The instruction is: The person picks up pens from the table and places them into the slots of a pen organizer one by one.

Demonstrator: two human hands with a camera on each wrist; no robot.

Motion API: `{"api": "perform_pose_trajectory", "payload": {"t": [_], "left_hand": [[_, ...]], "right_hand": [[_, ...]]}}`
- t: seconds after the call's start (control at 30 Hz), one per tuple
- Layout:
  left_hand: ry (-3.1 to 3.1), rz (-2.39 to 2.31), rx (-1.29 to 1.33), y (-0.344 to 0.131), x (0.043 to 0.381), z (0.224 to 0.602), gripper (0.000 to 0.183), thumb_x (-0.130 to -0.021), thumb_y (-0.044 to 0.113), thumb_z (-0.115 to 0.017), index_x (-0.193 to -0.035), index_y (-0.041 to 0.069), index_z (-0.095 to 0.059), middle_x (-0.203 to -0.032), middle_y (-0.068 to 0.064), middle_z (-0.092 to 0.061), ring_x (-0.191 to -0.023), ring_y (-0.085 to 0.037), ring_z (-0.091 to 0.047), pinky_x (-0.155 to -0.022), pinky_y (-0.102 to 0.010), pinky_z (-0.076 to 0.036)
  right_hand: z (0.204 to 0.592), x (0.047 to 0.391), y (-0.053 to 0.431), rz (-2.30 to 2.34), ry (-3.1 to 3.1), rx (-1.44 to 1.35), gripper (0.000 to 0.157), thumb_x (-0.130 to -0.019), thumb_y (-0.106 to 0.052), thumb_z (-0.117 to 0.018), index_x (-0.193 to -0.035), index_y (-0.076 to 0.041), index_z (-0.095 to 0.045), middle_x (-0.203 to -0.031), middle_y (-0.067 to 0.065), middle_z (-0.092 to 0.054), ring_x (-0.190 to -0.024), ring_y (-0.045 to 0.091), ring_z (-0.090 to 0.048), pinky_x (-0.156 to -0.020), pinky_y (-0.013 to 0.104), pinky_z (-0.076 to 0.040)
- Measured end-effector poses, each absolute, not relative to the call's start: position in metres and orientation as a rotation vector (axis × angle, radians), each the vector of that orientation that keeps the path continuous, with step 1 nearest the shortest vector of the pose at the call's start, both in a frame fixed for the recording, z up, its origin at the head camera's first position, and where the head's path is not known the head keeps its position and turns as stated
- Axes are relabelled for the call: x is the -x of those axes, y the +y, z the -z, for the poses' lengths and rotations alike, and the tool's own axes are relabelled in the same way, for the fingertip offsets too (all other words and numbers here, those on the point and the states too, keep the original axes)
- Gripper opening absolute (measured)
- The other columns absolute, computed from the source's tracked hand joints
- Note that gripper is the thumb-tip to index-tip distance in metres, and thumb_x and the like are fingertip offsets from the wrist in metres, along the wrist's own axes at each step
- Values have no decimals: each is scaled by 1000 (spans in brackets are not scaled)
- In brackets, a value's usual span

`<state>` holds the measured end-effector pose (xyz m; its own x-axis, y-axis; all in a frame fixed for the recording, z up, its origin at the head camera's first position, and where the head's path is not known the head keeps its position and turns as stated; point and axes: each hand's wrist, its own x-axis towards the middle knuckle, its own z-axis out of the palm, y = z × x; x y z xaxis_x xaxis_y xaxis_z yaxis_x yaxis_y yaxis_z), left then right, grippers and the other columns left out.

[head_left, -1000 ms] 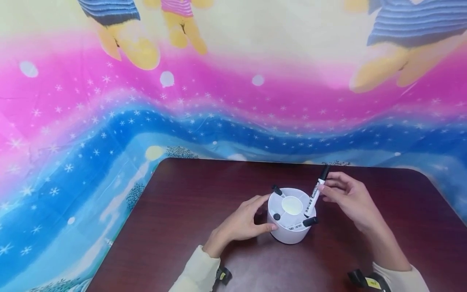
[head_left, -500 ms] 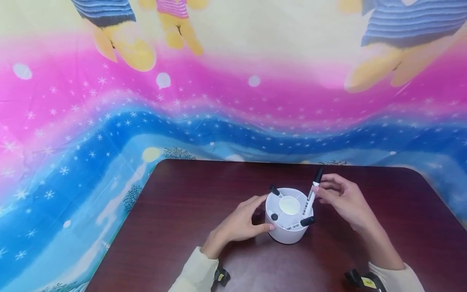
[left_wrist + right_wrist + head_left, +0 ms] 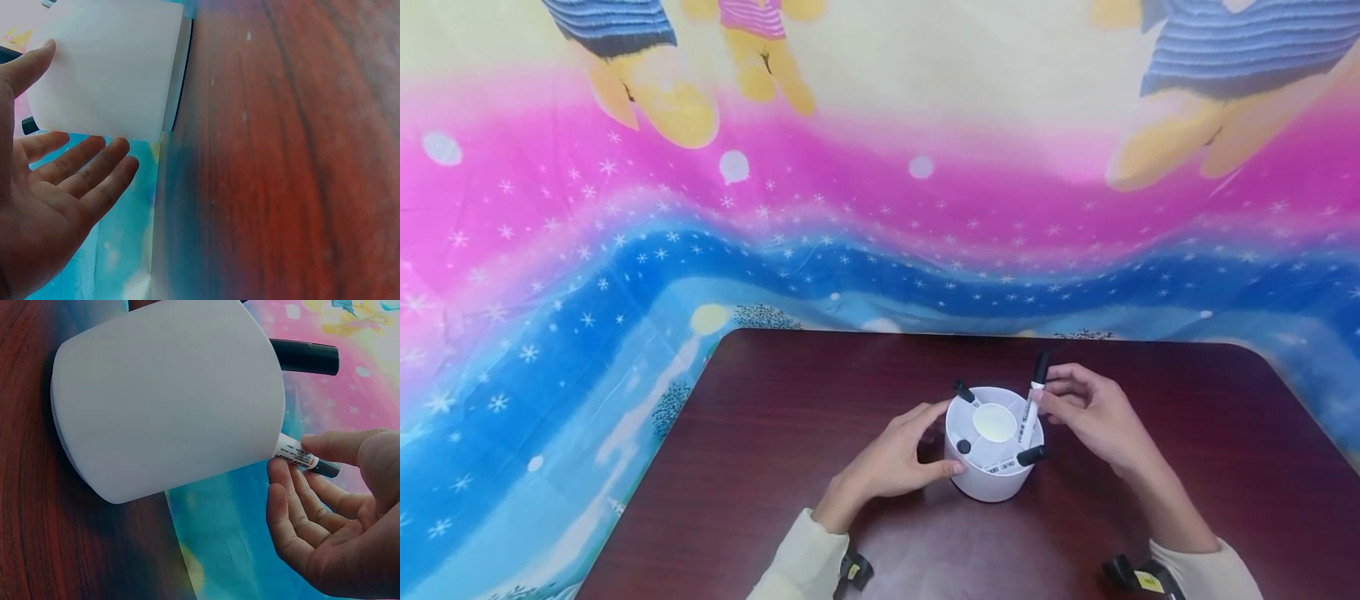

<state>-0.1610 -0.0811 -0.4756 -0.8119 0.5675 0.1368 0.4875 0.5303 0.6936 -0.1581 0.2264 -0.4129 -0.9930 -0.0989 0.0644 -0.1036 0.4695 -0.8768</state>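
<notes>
A white round pen holder (image 3: 989,485) with a round middle compartment stands on the table, with several black-capped markers in its outer compartments. My left hand (image 3: 895,454) rests on its left side: thumb at the front, the other fingers (image 3: 115,150) extended along the far side. With thumb and fingertips, my right hand (image 3: 1093,417) pinches a white marker (image 3: 1027,417) near its black cap. This marker leans upright inside the holder's right side, its lower end hidden by the wall. Another marker's black cap (image 3: 1032,455) juts over the front right rim.
The dark reddish-brown table (image 3: 760,467) reaches back to a printed cloth backdrop (image 3: 850,208) in pink, blue and cream. Black wrist straps (image 3: 854,570) are worn at both pale sleeves (image 3: 801,554).
My right hand has moved left and slightly down with its marker, which has sunk lower into the holder and stands steeper. My left hand has stayed at the holder.
</notes>
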Motion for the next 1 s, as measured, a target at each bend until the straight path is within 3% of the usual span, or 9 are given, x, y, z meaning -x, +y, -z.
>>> {"api": "perform_pose_trajectory", "payload": {"t": [0.3, 0.47, 0.6, 0.83, 1.0], "left_hand": [[2657, -1155, -945, -81, 161, 475, 86, -95, 52, -79, -167, 30, -38, -154, 3, -59, -140, -14, -58, -119, -43, -50], [2663, -1151, -956, -81, 160, 475, 87, -95, 50, -80, -167, 28, -38, -154, 2, -59, -139, -14, -58, -118, -41, -50], [2667, -1149, -950, -81, 160, 475, 87, -95, 50, -80, -167, 28, -38, -153, 2, -59, -139, -14, -58, -118, -41, -50], [2662, -1148, -949, -81, 160, 475, 86, -95, 50, -80, -167, 28, -38, -154, 2, -59, -140, -14, -58, -119, -42, -50], [2665, -1142, -950, -81, 161, 475, 86, -95, 50, -79, -167, 27, -39, -154, 2, -59, -141, -15, -58, -119, -42, -49]], "right_hand": [[414, 157, 225, -1548, -2715, -218, 40, -101, -22, -77, -129, 4, -65, -113, 20, -74, -89, 11, -75, -76, 25, -63], [413, 156, 226, -1499, -2771, -221, 37, -100, -24, -78, -125, 0, -66, -115, 18, -74, -99, 14, -73, -78, 23, -61], [413, 156, 226, -1506, -2787, -248, 38, -101, -27, -77, -128, -1, -67, -118, 17, -75, -103, 19, -74, -80, 23, -61], [410, 155, 231, -1517, -2743, -285, 40, -105, -25, -72, -137, -1, -65, -121, 20, -75, -89, 6, -72, -78, 26, -62], [408, 155, 237, -1491, -2720, -274, 41, -106, -26, -71, -140, -3, -65, -121, 20, -75, -87, 5, -72, -79, 24, -61]]}}
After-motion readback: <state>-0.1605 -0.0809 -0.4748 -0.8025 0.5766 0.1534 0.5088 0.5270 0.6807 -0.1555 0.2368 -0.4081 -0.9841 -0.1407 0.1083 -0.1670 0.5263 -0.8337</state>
